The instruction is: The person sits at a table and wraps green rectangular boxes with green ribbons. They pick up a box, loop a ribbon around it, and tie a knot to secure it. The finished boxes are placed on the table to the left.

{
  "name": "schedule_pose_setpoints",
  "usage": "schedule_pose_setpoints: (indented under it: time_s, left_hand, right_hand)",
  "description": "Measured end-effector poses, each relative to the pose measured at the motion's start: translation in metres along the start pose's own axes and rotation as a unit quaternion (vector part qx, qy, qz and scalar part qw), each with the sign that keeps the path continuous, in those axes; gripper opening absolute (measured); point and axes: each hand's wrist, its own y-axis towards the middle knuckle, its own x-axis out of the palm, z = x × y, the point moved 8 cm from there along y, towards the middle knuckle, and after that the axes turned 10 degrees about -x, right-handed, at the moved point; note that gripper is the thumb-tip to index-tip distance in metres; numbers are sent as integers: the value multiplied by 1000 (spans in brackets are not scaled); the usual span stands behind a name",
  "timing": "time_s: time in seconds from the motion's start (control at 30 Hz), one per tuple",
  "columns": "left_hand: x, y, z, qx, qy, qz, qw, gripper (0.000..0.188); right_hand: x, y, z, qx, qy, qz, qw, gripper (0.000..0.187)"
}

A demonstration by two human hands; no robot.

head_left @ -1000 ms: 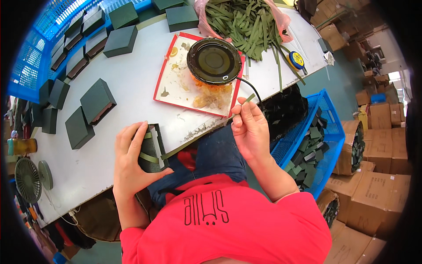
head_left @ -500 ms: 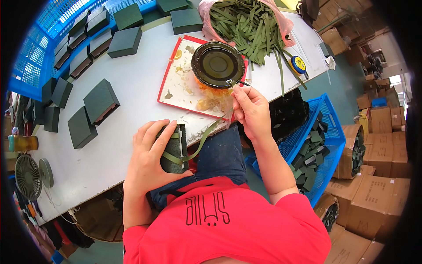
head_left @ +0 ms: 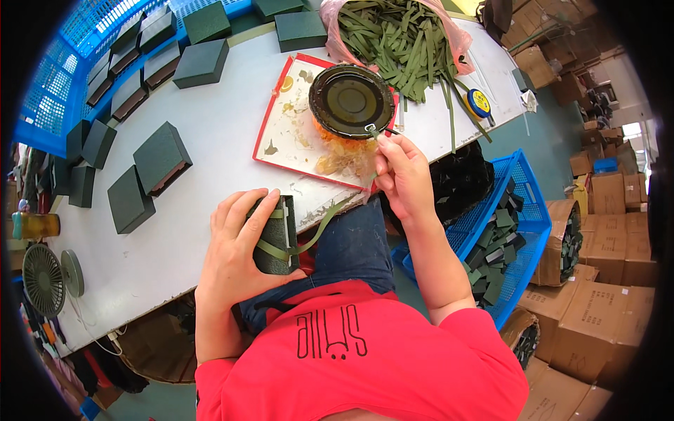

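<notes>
My left hand (head_left: 235, 242) grips a small dark green box (head_left: 276, 228) at the table's near edge, fingers over its far end and thumb along its near end. A flat olive-green ribbon (head_left: 324, 228) wraps across this box and runs up to the right. In my right hand (head_left: 404, 175) the ribbon's free end is pinched between thumb and fingers. Its pale tip touches the inner rim of a round black pot (head_left: 351, 102), which holds a dark, shiny liquid. Beneath the pot lies a red-edged white board (head_left: 288, 151) with amber, dried-looking residue.
Several dark green boxes (head_left: 161, 158) stand on the white table (head_left: 203, 203), beside a blue crate (head_left: 45, 112). A pink bag (head_left: 460, 45) of cut ribbons and a yellow-blue round tape measure (head_left: 478, 103) lie farther back. Right of my legs, a blue basket (head_left: 523, 210) holds small green pieces.
My right hand has brought the ribbon's tip slightly farther over the pot's rim. My left hand keeps its grip on the box, and the view has shifted a little.
</notes>
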Motion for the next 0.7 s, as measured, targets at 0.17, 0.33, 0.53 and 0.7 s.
schedule_pose_setpoints:
  time_s: [0.17,0.33,0.53,0.7]
  left_hand:
    - [-4,-1,-2,10,-8,4,1000,102]
    - [-4,0,3,43,-67,-17,997,106]
    - [-1,-2,5,65,-115,-30,991,110]
    - [-1,-2,7,72,-122,-29,990,111]
  right_hand:
    - [10,-29,-9,-38,-19,-29,999,14]
    - [51,-66,-3,77,-115,-192,972,17]
    - [72,-76,19,180,-119,-265,940,20]
    - [75,-73,26,177,-145,-259,938,20]
